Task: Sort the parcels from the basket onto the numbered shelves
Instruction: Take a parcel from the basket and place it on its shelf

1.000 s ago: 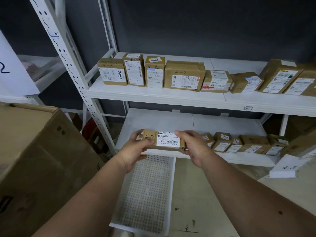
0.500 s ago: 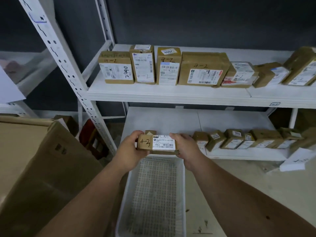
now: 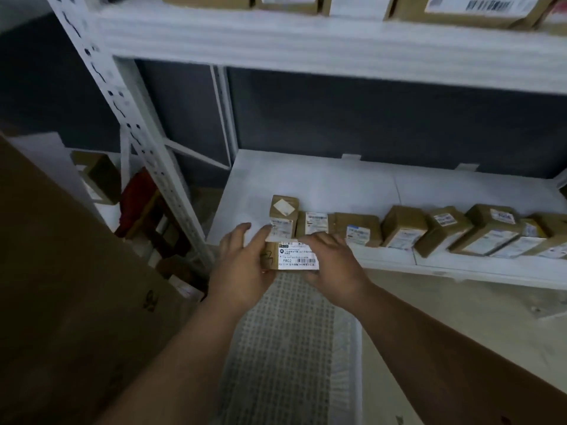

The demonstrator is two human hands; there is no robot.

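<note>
Shelf [image 3: 322, 185]: white, lower tier; row of parcels [image 3: 405, 230] along its front edge.
Basket [image 3: 285, 348]: white, perforated, on the floor below.
Parcel [image 3: 291, 256]: held at the shelf's front edge, label up.
Left hand [image 3: 242, 268]: grips its left end, fingers probably partly extended.
Right hand [image 3: 333, 265]: grips its right end.

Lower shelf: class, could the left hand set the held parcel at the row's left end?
Probably yes: the lower shelf is bare left of the upright parcel, and the left hand holds the parcel just before it.
</note>
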